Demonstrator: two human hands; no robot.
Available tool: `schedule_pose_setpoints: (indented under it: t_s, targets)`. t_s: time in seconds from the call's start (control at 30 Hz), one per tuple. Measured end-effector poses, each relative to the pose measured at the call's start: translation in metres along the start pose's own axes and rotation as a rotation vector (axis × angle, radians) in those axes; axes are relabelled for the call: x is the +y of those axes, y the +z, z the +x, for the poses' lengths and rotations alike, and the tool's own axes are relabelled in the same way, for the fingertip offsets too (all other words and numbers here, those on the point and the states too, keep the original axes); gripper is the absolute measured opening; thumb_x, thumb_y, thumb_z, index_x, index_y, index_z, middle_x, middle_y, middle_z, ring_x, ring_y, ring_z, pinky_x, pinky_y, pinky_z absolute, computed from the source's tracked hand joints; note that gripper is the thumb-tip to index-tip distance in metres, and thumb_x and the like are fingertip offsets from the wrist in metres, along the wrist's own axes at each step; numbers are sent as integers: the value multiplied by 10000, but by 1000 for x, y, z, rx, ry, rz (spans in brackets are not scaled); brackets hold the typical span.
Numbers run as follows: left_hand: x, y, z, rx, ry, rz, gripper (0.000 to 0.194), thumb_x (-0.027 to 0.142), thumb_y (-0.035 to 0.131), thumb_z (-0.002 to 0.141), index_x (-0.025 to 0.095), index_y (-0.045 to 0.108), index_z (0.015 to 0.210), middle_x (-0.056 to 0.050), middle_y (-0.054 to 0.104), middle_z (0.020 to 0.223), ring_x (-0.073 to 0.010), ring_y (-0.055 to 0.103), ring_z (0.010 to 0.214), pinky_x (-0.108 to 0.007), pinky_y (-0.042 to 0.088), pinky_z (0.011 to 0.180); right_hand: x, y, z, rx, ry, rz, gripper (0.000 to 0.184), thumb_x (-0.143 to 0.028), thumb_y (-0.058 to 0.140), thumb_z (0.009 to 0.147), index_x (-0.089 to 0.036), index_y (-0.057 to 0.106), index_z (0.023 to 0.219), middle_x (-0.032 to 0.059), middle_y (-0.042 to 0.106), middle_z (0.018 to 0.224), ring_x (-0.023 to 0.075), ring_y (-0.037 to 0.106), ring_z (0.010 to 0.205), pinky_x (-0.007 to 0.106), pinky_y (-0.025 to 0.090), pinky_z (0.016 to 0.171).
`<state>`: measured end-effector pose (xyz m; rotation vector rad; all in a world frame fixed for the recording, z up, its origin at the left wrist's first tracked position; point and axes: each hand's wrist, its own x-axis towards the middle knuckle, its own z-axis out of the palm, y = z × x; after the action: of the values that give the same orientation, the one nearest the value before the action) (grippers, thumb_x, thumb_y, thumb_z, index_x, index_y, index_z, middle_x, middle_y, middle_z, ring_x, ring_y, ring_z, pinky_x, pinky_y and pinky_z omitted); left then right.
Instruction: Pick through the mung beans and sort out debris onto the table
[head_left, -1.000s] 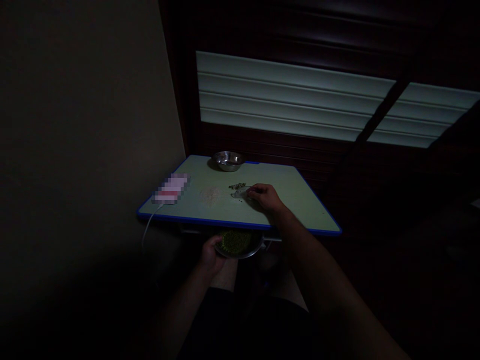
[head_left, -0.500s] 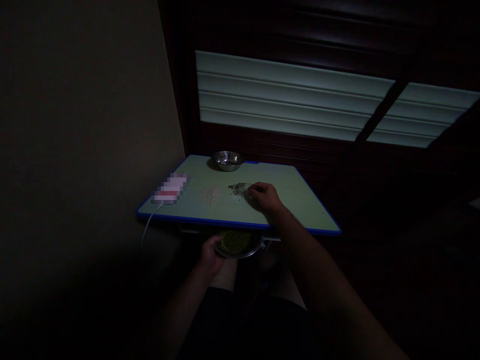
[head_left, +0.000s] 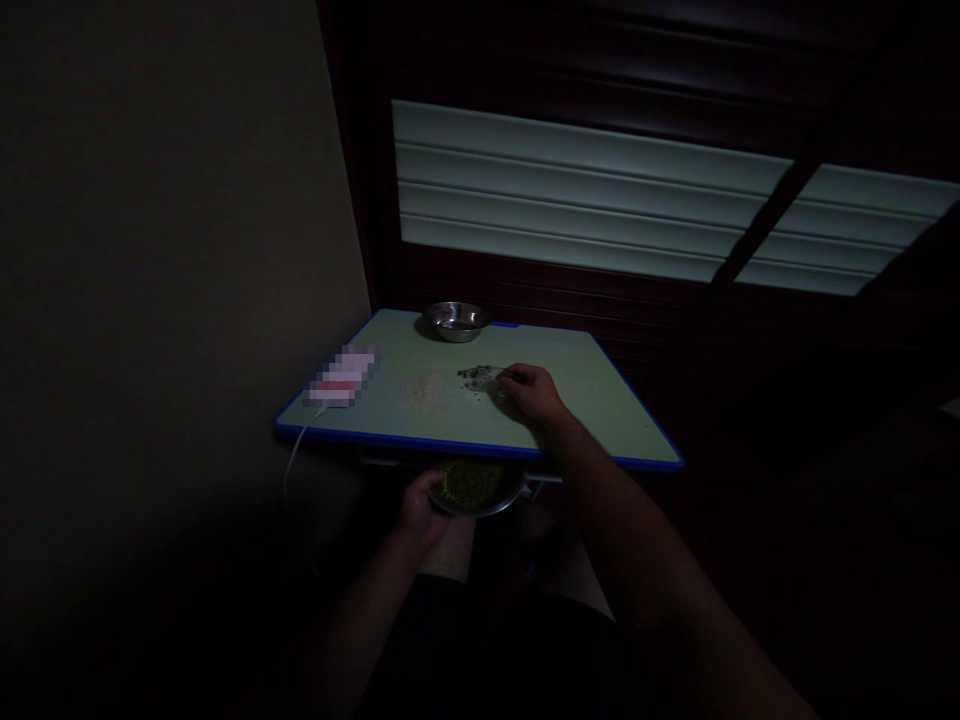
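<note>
My left hand is closed on the left rim of a metal bowl below the table's front edge. Small green beans fill much of that bowl. Above the tabletop, my right hand pinches a small clear piece with a thin rounded outline; its exact kind is hard to make out in the dim light. This clear piece lies at the right and near side of a small pile of dark grains. To the left is a pale, whitish scatter of grains.
A second metal bowl stands at the back of the light green, blue-edged table. A blurred-out pink and white object lies at the left, with a white cable hanging over the edge. Wall and dark slatted panels stand behind.
The clear piece in my right hand has shifted slightly and its outline shows more plainly beside the dark grains. My left hand and the bowl of beans stay almost still.
</note>
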<state>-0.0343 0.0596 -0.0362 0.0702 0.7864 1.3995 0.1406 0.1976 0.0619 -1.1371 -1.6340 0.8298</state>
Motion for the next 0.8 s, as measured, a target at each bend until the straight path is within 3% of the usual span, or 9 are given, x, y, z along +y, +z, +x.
schedule_pose_setpoints:
  t_s: [0.27,0.8]
  targets:
    - [0,5,-3,10,20,12,211,127,574,651,127,721,802,-96,756,790,-237,709,764,-391,578,774,2,-1,2,108,-4,-95,186,-366,597,657,-189,652,679,21,666,669,162,577,665,293,454,674]
    - [1,4,-3,-3,11,6,224,126,569,647,124,721,812,-103,753,778,-257,709,763,-432,574,803,2,-1,1,146,45,-68,137,-314,592,609,-185,639,620,-2,612,600,151,542,624,271,425,617]
